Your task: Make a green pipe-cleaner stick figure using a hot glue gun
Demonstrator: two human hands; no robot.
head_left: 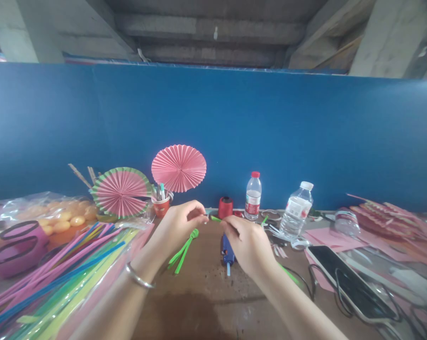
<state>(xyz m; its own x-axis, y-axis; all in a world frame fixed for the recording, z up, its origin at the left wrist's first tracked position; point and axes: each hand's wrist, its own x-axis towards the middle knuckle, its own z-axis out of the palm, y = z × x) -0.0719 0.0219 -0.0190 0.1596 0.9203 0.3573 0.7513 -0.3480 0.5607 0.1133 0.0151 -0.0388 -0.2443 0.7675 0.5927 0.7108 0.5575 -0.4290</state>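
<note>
My left hand [189, 218] is raised over the middle of the table, its thumb and fingers pinched together at something too small to make out. Just right of it, my right hand [243, 238] has its fingers closed at one end of a green strip [216, 218], which points toward the left fingertips. Below my hands, a knotted bright green pipe cleaner [185, 250] lies on the table with two legs spread. A blue tool [228, 250] with a pale tip lies partly behind my right hand.
Bundled coloured pipe cleaners [64, 269] fill the left side. Two pink paper fans [179, 168] stand near a pen cup [160, 207]. Toward the right are a red-capped bottle [253, 197], a white-capped bottle [297, 210], a phone [350, 281], cables and pink paper.
</note>
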